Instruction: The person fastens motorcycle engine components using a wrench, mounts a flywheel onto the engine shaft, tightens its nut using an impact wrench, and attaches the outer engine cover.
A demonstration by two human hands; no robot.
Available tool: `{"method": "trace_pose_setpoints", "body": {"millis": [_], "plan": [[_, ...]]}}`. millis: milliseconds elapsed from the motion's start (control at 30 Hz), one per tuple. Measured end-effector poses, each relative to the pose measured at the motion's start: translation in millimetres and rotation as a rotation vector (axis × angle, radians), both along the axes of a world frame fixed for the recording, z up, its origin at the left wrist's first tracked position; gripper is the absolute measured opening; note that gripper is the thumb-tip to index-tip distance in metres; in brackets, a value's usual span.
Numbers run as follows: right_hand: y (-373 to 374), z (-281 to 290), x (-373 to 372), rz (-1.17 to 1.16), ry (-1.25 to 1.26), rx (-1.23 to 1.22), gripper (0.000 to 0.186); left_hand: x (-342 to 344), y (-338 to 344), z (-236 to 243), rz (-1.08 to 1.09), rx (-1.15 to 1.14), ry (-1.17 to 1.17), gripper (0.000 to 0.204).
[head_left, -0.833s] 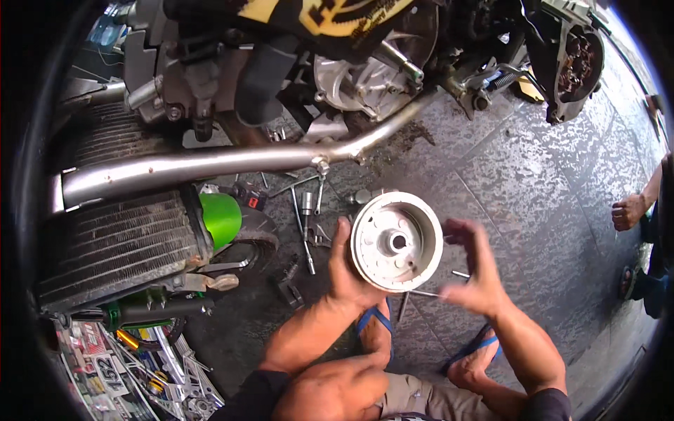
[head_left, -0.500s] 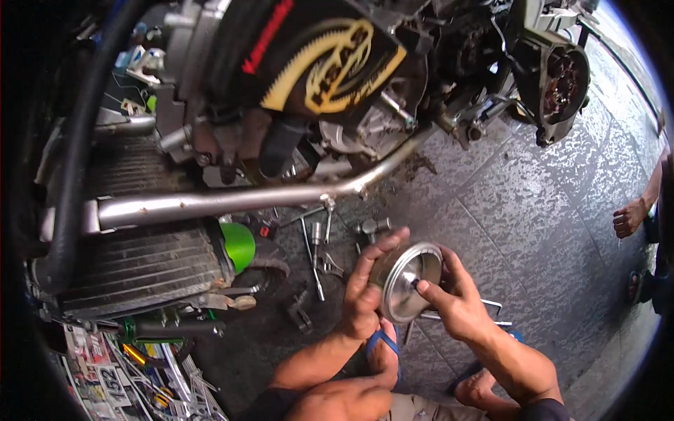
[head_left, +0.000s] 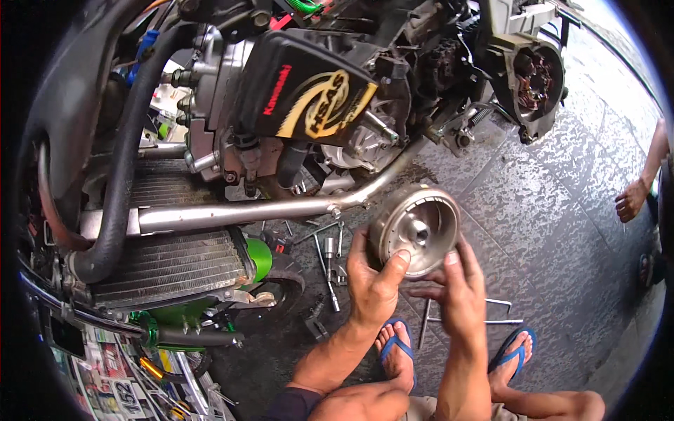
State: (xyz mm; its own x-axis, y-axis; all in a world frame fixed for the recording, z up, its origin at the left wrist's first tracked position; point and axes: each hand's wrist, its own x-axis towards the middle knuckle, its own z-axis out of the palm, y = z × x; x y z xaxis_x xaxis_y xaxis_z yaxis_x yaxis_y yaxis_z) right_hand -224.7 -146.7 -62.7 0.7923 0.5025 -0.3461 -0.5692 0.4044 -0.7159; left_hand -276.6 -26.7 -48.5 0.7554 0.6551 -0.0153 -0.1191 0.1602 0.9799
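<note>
Jointly clasped — metal cup (head_left: 420,226) between left hand (head_left: 375,289) and right hand (head_left: 461,295), grey floor (head_left: 537,210) below

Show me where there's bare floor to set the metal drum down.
Bare floor lies between the metal drum, the open housing, the other person's hand and the metal rods. It's crowded left of the left hand, where tools lie between it and the radiator.

Floor (head_left: 540,231): dark grey tiles, paler mottling, diagonal seams; whitish sheen (head_left: 516,189) toward the right. Upper right: thin dark strip (head_left: 618,54); beyond it, bright pale surface (head_left: 602,19), possibly outdoor ground, glare-blurred.
</note>
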Motion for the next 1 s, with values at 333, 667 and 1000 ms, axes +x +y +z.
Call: {"method": "trace_pose_setpoints", "body": {"millis": [333, 667, 1000], "plan": [[44.2, 2.9, 48.1, -0.359, -0.532, 0.031, 0.040, 32.3, 41.0, 57.9, -0.150, 0.573, -0.060, 0.054], [62.3, 15.7, 76.9, -0.337, -0.524, 0.100, 0.038, 53.4, 44.4, 67.5, -0.026, 0.483, -0.146, 0.048], [83.6, 12.7, 83.0, -0.315, -0.497, 0.221, 0.036, 60.7, 48.4, 68.3, 0.209, 0.618, -0.123, 0.047]]}}
